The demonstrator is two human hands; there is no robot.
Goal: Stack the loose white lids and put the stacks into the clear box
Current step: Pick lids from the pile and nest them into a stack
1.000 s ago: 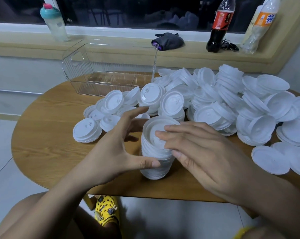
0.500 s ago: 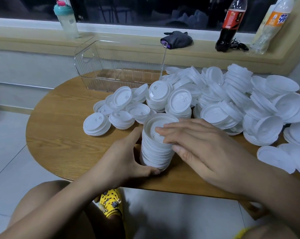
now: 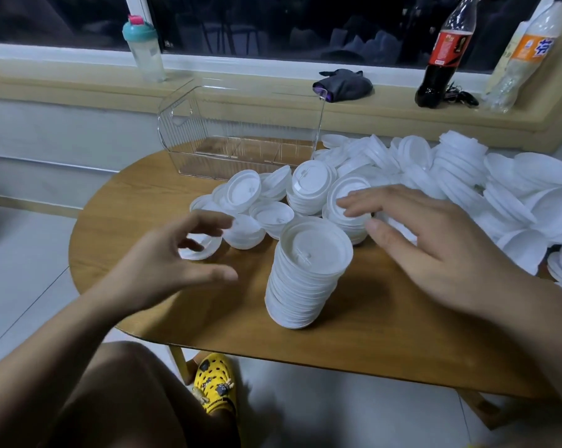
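A tall, slightly leaning stack of white lids (image 3: 307, 276) stands free near the front edge of the round wooden table (image 3: 118, 240). My left hand (image 3: 173, 260) hovers to its left, fingers spread and holding nothing. My right hand (image 3: 434, 244) hovers to its right with straight fingers reaching over a short stack of lids (image 3: 346, 202). A big heap of loose white lids (image 3: 467, 176) covers the table's right half. The clear box (image 3: 241, 134) stands at the table's back left with nothing in it.
Smaller lid stacks (image 3: 244, 202) lie behind my left hand. On the window ledge stand a teal-capped shaker bottle (image 3: 144, 50), a cola bottle (image 3: 441, 56), an orange-label bottle (image 3: 525, 56) and a dark cloth (image 3: 344, 84). A yellow shoe (image 3: 213, 386) shows under the table.
Both hands have let go of the tall stack and moved apart from it, the left to the left and the right back toward the heap. The stack stands on its own.
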